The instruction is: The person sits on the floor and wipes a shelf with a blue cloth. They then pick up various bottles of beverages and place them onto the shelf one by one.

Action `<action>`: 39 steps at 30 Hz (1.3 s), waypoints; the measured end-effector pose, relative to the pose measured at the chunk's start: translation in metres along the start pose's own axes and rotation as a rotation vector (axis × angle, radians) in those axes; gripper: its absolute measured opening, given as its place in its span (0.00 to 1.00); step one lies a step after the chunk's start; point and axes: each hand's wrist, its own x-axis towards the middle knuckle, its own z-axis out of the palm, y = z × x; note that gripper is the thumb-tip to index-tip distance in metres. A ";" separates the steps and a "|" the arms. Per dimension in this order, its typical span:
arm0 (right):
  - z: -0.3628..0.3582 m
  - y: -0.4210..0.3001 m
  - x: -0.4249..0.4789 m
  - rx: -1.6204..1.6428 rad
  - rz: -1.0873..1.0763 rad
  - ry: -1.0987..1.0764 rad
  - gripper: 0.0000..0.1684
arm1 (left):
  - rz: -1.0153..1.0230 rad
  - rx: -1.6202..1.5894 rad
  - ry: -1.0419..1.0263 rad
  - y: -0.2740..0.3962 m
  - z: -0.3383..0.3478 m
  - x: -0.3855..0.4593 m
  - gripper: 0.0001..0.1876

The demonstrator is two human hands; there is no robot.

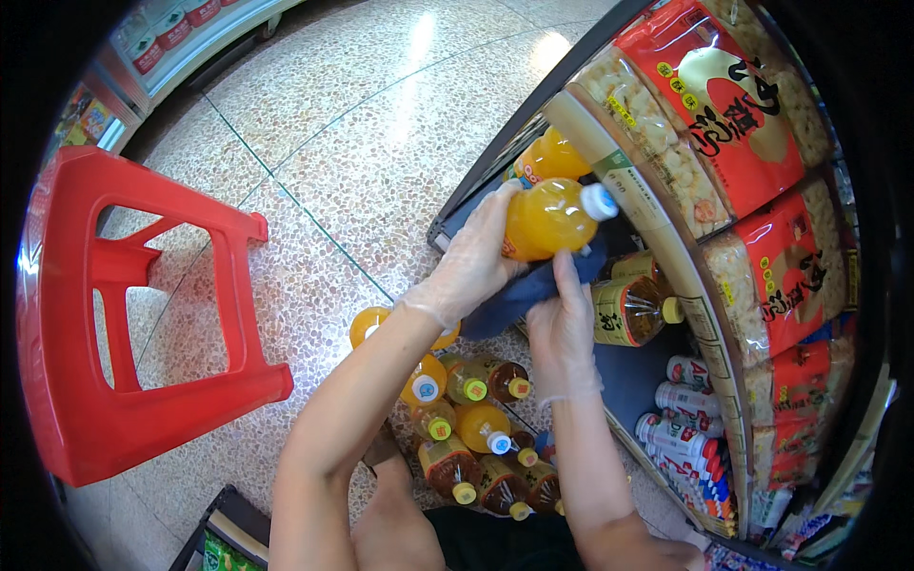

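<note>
My left hand point(477, 258), in a clear thin glove, grips a plastic bottle of orange drink point(551, 220) around its side. The bottle is tilted, its white-and-blue cap toward the shelf edge. My right hand point(564, 332), gloved too, holds a dark blue cloth point(503, 303) just below the bottle, its thumb at the bottle's side. Another orange drink bottle point(555, 153) stands on the lower shelf behind the held one. To the right of my right hand, tea bottles point(630, 308) with yellow caps are on that shelf.
Several orange and brown drink bottles point(480, 427) stand on the speckled floor point(343, 143) below my forearms. A red plastic stool point(161, 428) is at left. Red snack packages point(728, 107) fill the shelf above, whose curved front edge point(660, 207) overhangs. White bottles point(675, 432) sit lower right.
</note>
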 end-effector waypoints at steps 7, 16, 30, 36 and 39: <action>-0.018 0.015 0.055 -0.068 -0.018 -0.019 0.23 | -0.035 0.193 0.143 -0.019 0.020 0.019 0.45; -0.033 0.017 0.028 0.015 0.167 0.229 0.23 | -0.176 0.345 -0.338 0.025 -0.060 -0.051 0.29; 0.001 0.008 0.053 0.101 0.252 0.208 0.16 | -0.234 0.103 -0.032 0.004 0.002 0.005 0.45; -0.008 0.017 0.086 -0.024 0.238 0.250 0.23 | -0.424 -0.383 -0.021 -0.005 0.030 0.025 0.51; -0.013 0.015 0.100 -0.023 0.227 0.197 0.23 | -0.417 -0.346 -0.014 -0.007 0.032 0.036 0.52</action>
